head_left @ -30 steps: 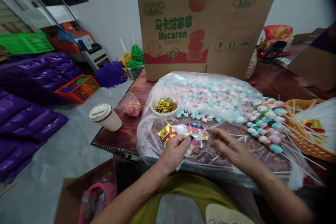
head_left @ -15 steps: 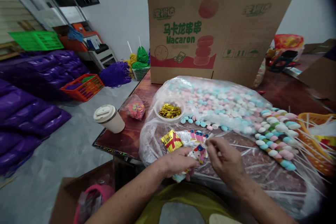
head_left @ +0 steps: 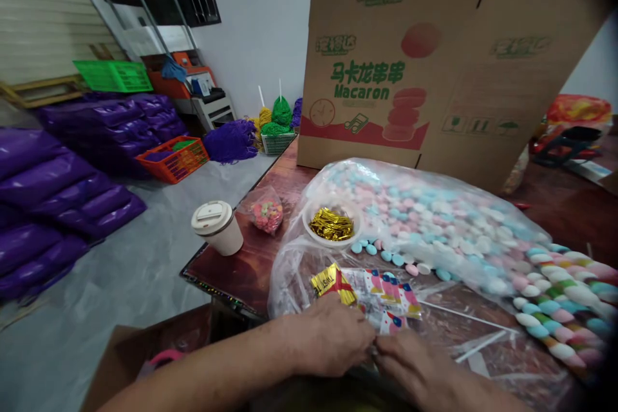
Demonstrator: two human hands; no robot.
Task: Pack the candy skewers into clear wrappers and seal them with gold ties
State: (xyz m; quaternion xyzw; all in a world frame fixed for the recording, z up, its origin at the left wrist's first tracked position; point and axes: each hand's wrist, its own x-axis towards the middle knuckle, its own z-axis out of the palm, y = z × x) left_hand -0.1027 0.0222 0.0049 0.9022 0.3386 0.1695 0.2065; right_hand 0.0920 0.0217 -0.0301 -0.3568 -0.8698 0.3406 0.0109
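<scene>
My left hand (head_left: pixel 335 338) is low over the table's front edge, its fingers closed on a small clear plastic bag (head_left: pixel 392 322) printed in red and blue. My right hand (head_left: pixel 410 360) meets it at the fingertips, fingers pressed together; what they pinch is hidden. Just behind lie several similar printed bags (head_left: pixel 390 288) and a gold twist-tie packet (head_left: pixel 333 282). A white bowl (head_left: pixel 309 230) of gold twist ties (head_left: pixel 332 224) stands further back. Beside it, a large clear bag (head_left: pixel 434 199) holds pastel round sweets, some spilling out at its front.
Sweets on sticks (head_left: pixel 562 309) lie piled at right, with loose white sticks (head_left: pixel 483 344) nearby. At left stand a lidded cup (head_left: pixel 224 235) and a small bag of pink candy (head_left: pixel 267 212). A tall Macaron carton (head_left: pixel 367 122) blocks the back. An open box (head_left: pixel 116 360) sits below left.
My hands have come together lower down, the right one moving in to touch the left. The camera view has turned left, so the table things appear further right.
</scene>
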